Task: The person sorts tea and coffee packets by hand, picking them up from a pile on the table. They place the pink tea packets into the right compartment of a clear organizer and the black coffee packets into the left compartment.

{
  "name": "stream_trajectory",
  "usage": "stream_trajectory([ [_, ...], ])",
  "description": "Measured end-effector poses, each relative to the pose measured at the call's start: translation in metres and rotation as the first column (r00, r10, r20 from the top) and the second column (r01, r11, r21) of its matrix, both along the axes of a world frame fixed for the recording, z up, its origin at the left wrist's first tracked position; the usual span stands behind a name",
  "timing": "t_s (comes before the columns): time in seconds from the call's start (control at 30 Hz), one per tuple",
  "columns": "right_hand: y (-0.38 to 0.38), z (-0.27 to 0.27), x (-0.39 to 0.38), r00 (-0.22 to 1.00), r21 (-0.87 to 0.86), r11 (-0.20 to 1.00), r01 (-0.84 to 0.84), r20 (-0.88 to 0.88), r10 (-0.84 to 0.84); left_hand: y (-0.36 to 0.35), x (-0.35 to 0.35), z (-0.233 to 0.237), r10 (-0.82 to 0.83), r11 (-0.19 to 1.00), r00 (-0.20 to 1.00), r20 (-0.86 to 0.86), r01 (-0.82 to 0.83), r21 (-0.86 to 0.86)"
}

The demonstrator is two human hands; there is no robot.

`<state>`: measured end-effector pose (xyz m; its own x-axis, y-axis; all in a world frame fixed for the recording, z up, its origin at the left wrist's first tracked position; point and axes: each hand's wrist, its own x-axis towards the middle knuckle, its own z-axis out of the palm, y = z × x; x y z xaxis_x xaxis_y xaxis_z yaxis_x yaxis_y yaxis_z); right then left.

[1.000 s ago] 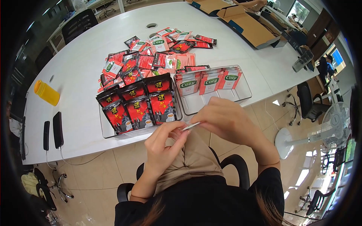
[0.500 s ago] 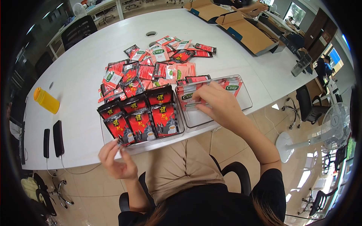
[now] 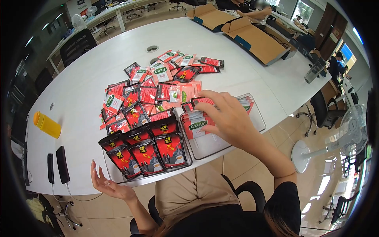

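A clear Cozy tray (image 3: 203, 147) sits at the near edge of a white tabletop (image 3: 85, 104), its long axis running left to right. The right hand (image 3: 227, 118) is over this tray, much nearer to it than the left hand. Its thumb stands apart from its fingers, with no grip visible; their undersides are hidden.

Pink Cozy sachets (image 3: 198, 125) stand in the tray, below the fingers and partly covered. Dark-edged sachets (image 3: 202, 101) lie lengthwise along the tray's far rim, right by the fingertips; I cannot tell if they touch.

Left of the Cozy tray is a G7 tray (image 3: 190, 162) with 6 G7 packs (image 3: 146, 158) in 2 rows. Farther left, the left hand (image 3: 112, 187) is palm up, fingers loosely curled, apparently holding nothing. A mixed pile (image 3: 148, 94) spreads beyond and left of the Cozy tray.
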<state>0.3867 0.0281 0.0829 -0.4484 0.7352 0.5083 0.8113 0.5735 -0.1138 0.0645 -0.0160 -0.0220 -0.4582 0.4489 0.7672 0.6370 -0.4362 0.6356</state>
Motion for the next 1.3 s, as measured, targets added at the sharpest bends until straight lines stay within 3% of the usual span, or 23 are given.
stream_trajectory([
  [0.1, -0.011, 0.006, 0.013, 0.985, 0.042, 0.999, 0.032, -0.174, -0.024, 0.001, -0.001, -0.001, -0.019, 1.0, 1.0, 0.001, 0.019, -0.01],
  [0.17, -0.019, 0.006, 0.031, 0.947, 0.125, 0.979, 0.163, -0.298, -0.119, 0.001, -0.003, -0.002, -0.043, 0.999, 0.999, 0.005, 0.043, -0.011],
  [0.23, -0.027, -0.006, 0.054, 0.825, 0.087, 0.939, 0.334, -0.509, -0.246, 0.0, -0.005, -0.001, -0.089, 0.996, 0.992, 0.086, 0.09, -0.019],
  [0.37, -0.021, -0.051, 0.103, 0.35, -0.051, 0.97, 0.238, -0.927, -0.135, 0.007, -0.022, 0.011, -0.194, 0.979, 0.934, 0.3, 0.205, -0.007],
  [0.43, -0.011, -0.078, 0.119, 0.088, -0.134, 0.985, 0.11, -0.986, -0.144, 0.023, -0.05, 0.027, -0.15, 0.964, 0.904, 0.4, 0.223, -0.145],
  [0.5, -0.001, -0.101, 0.13, -0.14, -0.22, 0.974, -0.061, -0.964, -0.227, 0.045, -0.062, 0.059, -0.216, 0.916, 0.916, 0.337, 0.31, -0.255],
  [0.57, 0.0, -0.094, 0.123, -0.009, -0.274, 0.961, -0.029, -0.961, -0.275, 0.075, -0.063, 0.088, -0.355, 0.836, 0.935, 0.023, 0.328, -0.44],
  [0.6, 0.0, -0.092, 0.119, 0.051, -0.297, 0.955, -0.011, -0.954, -0.296, 0.094, -0.06, 0.096, -0.503, 0.781, 0.865, -0.003, 0.452, -0.431],
  [0.63, 0.0, -0.093, 0.119, 0.097, -0.343, 0.939, 0.014, -0.934, -0.343, 0.11, -0.054, 0.111, -0.583, 0.687, 0.81, -0.067, 0.447, -0.572],
  [0.7, -0.002, -0.097, 0.123, 0.07, -0.315, 0.949, 0.009, -0.946, -0.315, 0.148, -0.042, 0.123, -0.735, 0.496, 0.671, -0.099, 0.432, -0.753],
  [0.77, -0.002, -0.1, 0.124, 0.062, -0.29, 0.957, 0.022, -0.955, -0.291, 0.182, -0.024, 0.128, -0.86, 0.377, 0.48, -0.174, 0.367, -0.85],
  [0.87, -0.002, -0.099, 0.123, 0.15, -0.329, 0.943, 0.037, -0.932, -0.331, 0.236, -0.014, 0.102, -0.911, 0.385, 0.26, -0.32, 0.255, -0.887],
  [0.93, 0.0, -0.095, 0.12, 0.158, -0.341, 0.938, 0.06, -0.925, -0.347, 0.249, 0.001, 0.096, -0.94, 0.293, 0.228, -0.253, 0.161, -0.942],
  [1.0, -0.001, -0.096, 0.12, 0.154, -0.337, 0.939, 0.066, -0.927, -0.343, 0.256, 0.012, 0.093, -0.91, 0.375, 0.201, -0.363, 0.02, -0.927],
  [1.1, 0.0, -0.097, 0.119, 0.168, -0.314, 0.948, 0.048, -0.933, -0.318, 0.262, 0.021, 0.097, -0.868, 0.437, 0.239, -0.436, -0.052, -0.898],
  [1.2, -0.003, -0.097, 0.12, 0.152, -0.309, 0.951, 0.017, -0.939, -0.308, 0.277, 0.022, 0.095, -0.92, 0.28, 0.288, -0.267, 0.008, -0.96],
  [1.3, -0.003, -0.096, 0.117, 0.143, -0.304, 0.953, 0.013, -0.942, -0.302, 0.28, 0.026, 0.097, -0.929, 0.294, 0.258, -0.265, 0.08, -0.952],
])
